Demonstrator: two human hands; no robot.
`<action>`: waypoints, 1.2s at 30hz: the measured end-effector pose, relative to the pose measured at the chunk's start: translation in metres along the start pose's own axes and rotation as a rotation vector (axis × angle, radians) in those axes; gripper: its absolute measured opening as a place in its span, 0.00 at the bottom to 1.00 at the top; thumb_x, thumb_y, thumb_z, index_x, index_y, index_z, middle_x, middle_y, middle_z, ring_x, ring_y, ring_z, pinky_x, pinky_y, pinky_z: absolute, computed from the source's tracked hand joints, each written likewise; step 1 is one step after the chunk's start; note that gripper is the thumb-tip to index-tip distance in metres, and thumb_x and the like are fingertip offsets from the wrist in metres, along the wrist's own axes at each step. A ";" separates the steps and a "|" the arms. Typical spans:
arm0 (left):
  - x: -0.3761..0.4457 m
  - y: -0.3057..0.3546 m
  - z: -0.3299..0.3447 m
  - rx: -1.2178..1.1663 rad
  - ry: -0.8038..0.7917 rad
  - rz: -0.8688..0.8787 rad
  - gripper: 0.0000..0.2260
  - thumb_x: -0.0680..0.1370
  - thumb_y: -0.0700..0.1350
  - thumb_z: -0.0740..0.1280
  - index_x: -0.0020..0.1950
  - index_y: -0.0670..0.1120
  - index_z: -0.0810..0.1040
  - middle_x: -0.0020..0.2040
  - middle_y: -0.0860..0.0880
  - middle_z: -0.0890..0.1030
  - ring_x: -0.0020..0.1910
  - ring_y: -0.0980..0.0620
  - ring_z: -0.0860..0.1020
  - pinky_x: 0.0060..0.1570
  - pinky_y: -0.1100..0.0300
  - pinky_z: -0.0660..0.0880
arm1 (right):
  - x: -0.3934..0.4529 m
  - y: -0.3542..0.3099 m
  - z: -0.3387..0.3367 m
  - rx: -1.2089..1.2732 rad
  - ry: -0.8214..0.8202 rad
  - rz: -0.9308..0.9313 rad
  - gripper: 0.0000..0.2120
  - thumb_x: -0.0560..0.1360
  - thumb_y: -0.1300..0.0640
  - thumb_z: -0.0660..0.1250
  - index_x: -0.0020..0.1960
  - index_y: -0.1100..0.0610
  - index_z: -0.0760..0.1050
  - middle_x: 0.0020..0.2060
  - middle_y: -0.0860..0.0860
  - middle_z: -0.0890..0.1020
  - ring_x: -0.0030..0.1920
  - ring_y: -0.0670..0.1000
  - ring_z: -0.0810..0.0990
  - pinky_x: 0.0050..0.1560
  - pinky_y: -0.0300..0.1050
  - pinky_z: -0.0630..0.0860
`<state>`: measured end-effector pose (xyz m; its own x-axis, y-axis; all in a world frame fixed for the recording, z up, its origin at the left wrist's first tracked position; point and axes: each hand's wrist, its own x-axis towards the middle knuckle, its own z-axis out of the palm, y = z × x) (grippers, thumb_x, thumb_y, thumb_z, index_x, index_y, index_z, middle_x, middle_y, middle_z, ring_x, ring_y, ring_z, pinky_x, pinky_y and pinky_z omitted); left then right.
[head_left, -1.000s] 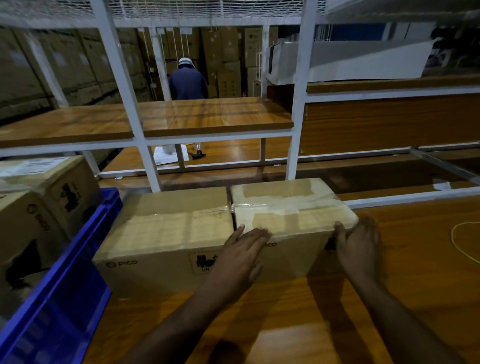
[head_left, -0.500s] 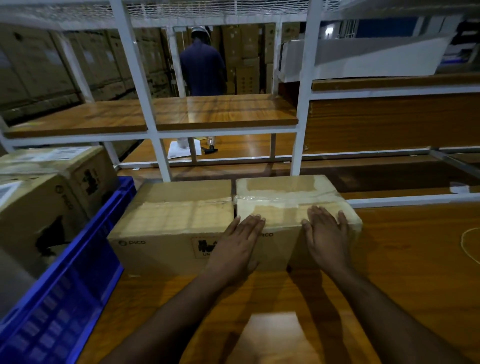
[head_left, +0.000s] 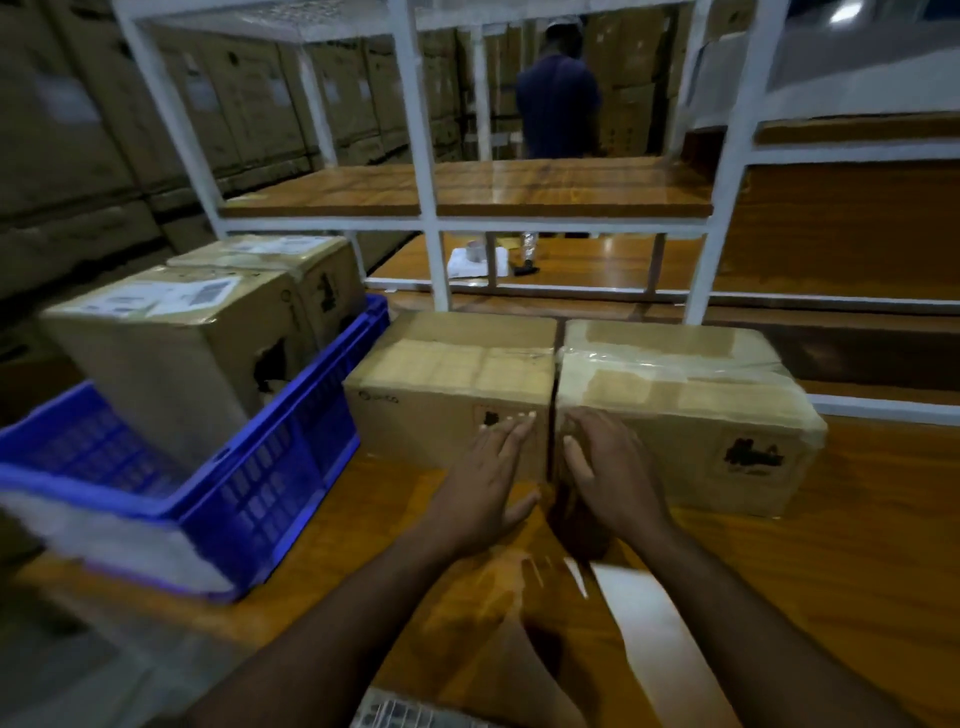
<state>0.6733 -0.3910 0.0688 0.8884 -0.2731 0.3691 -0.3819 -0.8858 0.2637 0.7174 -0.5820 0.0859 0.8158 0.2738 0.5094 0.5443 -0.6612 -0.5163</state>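
Boxes side by side at centre frame on table (head_left: 831, 545): left box (head_left: 452, 374), right box (head_left: 675, 384). Left hand (head_left: 488, 478) lies flat on the left box front, fingers straight. Right hand (head_left: 613, 478) lies flat on the right box front by the gap, gripping nothing. Probably stiff, fairly heavy, tape slick; take by side edges. Blue crate (head_left: 270, 488) just beside at left, rack post (head_left: 711, 260) behind.

Two sealed brown cardboard boxes stand level, side by side, with a thin dark gap between them. The left box (head_left: 457, 374) has the left hand (head_left: 488, 478) flat on its near face, fingertips by a black printed mark. The right box (head_left: 675, 384), glossy with clear tape, has the right hand (head_left: 615, 475) on its near face by the gap.
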 end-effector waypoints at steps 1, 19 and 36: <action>-0.013 -0.005 -0.002 0.000 0.013 -0.036 0.39 0.80 0.58 0.66 0.82 0.54 0.46 0.81 0.52 0.55 0.78 0.55 0.53 0.75 0.59 0.45 | -0.002 -0.009 0.008 0.020 -0.031 -0.014 0.15 0.79 0.58 0.64 0.65 0.55 0.76 0.60 0.51 0.80 0.62 0.51 0.75 0.65 0.51 0.71; -0.304 -0.077 -0.062 -0.089 0.326 -0.578 0.30 0.77 0.45 0.70 0.77 0.43 0.65 0.71 0.44 0.72 0.70 0.48 0.71 0.70 0.55 0.68 | -0.098 -0.221 0.173 0.250 -0.502 -0.433 0.13 0.75 0.63 0.69 0.59 0.57 0.80 0.55 0.52 0.83 0.57 0.54 0.79 0.59 0.44 0.70; -0.667 -0.127 -0.109 -0.071 0.259 -1.304 0.29 0.78 0.49 0.69 0.78 0.48 0.64 0.72 0.48 0.70 0.71 0.50 0.69 0.64 0.66 0.63 | -0.289 -0.443 0.322 0.284 -1.068 -0.426 0.12 0.79 0.56 0.67 0.61 0.55 0.78 0.56 0.50 0.81 0.58 0.49 0.78 0.59 0.42 0.72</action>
<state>0.1012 -0.0559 -0.1141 0.5411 0.8403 -0.0321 0.6864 -0.4193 0.5941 0.3034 -0.1437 -0.0548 0.2349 0.9681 -0.0866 0.7256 -0.2340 -0.6472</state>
